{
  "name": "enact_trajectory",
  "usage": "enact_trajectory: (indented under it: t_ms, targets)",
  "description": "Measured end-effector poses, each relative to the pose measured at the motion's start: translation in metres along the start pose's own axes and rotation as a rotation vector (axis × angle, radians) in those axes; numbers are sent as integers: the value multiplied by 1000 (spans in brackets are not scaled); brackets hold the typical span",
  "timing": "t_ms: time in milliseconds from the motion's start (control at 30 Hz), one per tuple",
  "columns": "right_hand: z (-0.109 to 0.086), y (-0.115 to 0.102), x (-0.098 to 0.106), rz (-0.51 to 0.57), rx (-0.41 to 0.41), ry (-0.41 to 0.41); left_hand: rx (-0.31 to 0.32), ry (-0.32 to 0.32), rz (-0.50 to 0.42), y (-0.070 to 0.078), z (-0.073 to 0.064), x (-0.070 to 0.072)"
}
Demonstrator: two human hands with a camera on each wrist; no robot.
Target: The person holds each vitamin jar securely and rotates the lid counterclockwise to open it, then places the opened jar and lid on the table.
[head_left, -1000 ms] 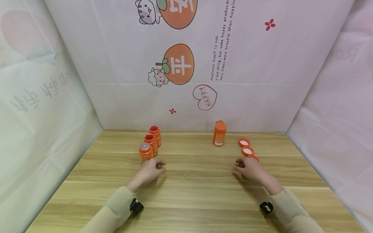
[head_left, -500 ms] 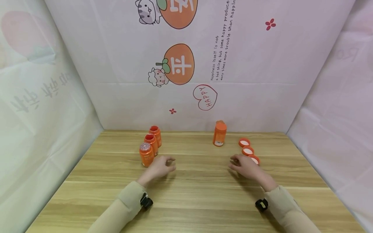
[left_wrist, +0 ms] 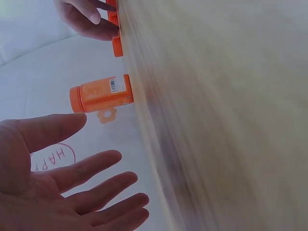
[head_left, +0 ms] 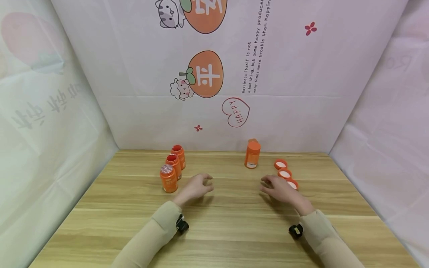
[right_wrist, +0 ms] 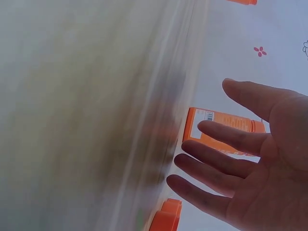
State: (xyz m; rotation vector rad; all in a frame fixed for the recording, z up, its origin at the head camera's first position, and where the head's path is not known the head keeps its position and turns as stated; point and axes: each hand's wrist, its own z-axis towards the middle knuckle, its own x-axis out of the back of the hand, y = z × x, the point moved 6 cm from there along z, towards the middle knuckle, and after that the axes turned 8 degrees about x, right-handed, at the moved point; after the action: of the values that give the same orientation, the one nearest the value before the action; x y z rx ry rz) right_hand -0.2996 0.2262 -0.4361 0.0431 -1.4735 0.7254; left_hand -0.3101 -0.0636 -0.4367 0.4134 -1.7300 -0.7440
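My left hand (head_left: 195, 187) hovers over the table, right of a row of orange bottles; its fingers are spread and hold nothing in the left wrist view. My right hand (head_left: 277, 187), likewise relaxed with nothing in it, is just left of the nearest orange cap (head_left: 292, 184). Two more caps, a middle one (head_left: 284, 173) and a far one (head_left: 280, 164), lie inside up behind it. Between the hands, farther back, stands a capped orange bottle (head_left: 252, 155). The nearest left bottle (head_left: 169, 179) has a silvery seal on top; the middle bottle (head_left: 173, 163) and far bottle (head_left: 179, 153) show red mouths.
The wooden table (head_left: 221, 234) meets a white printed sheet (head_left: 147, 123) at the back. More white sheeting hangs along the left and right sides. A small camera is strapped to each wrist.
My left hand has moved right and slightly away from me, leaving the nearest bottle's side. My right hand has shifted a little left, uncovering more of the nearest cap. Bottles and caps stay put.
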Motion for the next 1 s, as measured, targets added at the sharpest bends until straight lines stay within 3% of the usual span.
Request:
enact_trajectory:
  t_ms: [500, 733, 1000]
  targets:
    - [12, -1, -3, 50, -17, -2, -32, 7, -56, 23, 26, -15]
    - [18, -2, -4, 49, -11, 7, -82, 31, -27, 30, 40, -20]
    - [21, 0, -4, 70, -22, 15, -54, 24, -79, 39, 53, -27]
